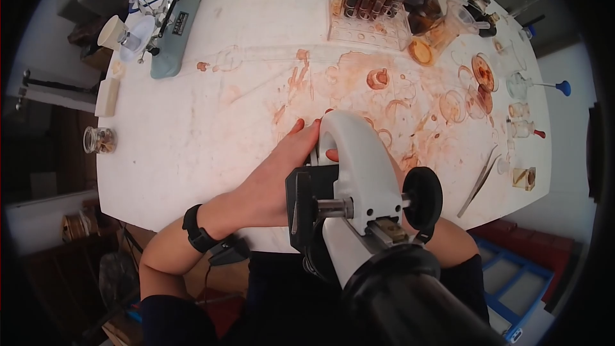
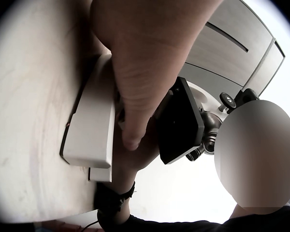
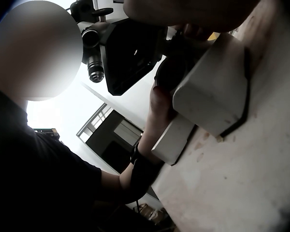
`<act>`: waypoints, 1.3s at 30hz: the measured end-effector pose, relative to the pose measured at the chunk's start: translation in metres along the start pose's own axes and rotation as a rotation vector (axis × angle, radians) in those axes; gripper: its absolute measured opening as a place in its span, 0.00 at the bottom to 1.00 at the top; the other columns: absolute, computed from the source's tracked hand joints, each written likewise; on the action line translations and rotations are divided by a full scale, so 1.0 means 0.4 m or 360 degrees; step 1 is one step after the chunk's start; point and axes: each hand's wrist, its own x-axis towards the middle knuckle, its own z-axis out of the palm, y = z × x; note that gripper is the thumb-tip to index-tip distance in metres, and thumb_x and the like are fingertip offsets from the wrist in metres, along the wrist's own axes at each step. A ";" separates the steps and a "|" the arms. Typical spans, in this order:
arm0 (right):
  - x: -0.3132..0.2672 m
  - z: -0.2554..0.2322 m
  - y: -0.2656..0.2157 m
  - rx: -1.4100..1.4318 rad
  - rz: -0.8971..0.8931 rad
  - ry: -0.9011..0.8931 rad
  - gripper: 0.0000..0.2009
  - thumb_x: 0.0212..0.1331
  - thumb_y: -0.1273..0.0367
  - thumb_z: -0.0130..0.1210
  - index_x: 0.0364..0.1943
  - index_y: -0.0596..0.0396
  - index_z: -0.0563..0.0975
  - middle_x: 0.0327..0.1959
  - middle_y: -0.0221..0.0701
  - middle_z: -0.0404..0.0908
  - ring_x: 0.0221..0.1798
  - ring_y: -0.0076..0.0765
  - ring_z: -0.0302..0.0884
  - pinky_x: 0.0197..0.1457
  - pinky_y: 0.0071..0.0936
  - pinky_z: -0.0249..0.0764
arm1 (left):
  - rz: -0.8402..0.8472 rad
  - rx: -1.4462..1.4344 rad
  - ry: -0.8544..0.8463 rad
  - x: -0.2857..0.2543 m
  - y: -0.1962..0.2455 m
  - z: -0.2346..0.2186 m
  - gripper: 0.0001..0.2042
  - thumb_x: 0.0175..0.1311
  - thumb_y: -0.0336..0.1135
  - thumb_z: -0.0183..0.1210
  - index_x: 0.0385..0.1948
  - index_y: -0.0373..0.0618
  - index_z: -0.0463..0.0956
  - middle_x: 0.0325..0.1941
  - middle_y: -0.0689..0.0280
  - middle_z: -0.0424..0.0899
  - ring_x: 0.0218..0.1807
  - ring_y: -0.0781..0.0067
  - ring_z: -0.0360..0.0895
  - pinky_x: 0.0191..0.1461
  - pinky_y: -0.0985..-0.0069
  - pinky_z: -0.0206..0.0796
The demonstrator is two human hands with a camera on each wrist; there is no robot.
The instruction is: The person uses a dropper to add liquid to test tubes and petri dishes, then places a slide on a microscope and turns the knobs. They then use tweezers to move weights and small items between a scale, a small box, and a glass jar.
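Observation:
A white-and-black microscope (image 1: 359,141) stands at the table's near edge, its eyepiece tube toward me. My left hand (image 1: 272,163) reaches in low from its left, fingers pointing forward beside the arm. In the left wrist view its thumb (image 2: 135,116) hangs straight between the pale base (image 2: 92,125) and the black stage (image 2: 181,125). My right hand (image 3: 195,29) comes in from the other side, mostly hidden by the microscope. Under the stage, a round dark disc (image 3: 171,72) sits beside my left hand in the right wrist view. I cannot tell whether either hand grips it.
A test-tube rack (image 1: 368,22) with brown-filled tubes stands at the back, an amber-stained flask (image 1: 435,38) beside it. A balance (image 1: 176,35) sits back left, a glass jar (image 1: 100,140) at the left edge. Tweezers (image 1: 477,182) and stained petri dishes (image 1: 483,70) lie to the right.

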 end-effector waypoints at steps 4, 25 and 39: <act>0.002 -0.001 0.002 0.0003 0.0028 0.0061 0.36 0.72 0.41 0.35 0.63 0.61 0.71 0.73 0.56 0.55 0.74 0.55 0.59 0.75 0.47 0.55 | 0.0097 0.0077 0.0027 -0.010 -0.014 0.026 0.55 0.49 0.42 0.73 0.74 0.30 0.42 0.74 0.44 0.58 0.76 0.47 0.57 0.82 0.48 0.34; 0.027 -0.043 0.072 -0.0250 -0.0894 -0.0227 0.38 0.72 0.44 0.43 0.71 0.64 0.60 0.60 0.52 0.76 0.58 0.44 0.75 0.67 0.43 0.64 | 0.0083 0.0109 0.0103 -0.022 -0.025 0.038 0.54 0.51 0.43 0.73 0.74 0.28 0.43 0.71 0.44 0.63 0.72 0.46 0.63 0.81 0.51 0.40; 0.027 -0.006 -0.072 0.0117 0.0035 0.0415 0.41 0.72 0.41 0.39 0.71 0.65 0.53 0.59 0.51 0.75 0.61 0.43 0.76 0.68 0.39 0.68 | 0.0297 0.0220 0.0096 0.008 0.018 0.012 0.53 0.48 0.41 0.75 0.73 0.31 0.48 0.67 0.49 0.67 0.66 0.46 0.67 0.76 0.56 0.52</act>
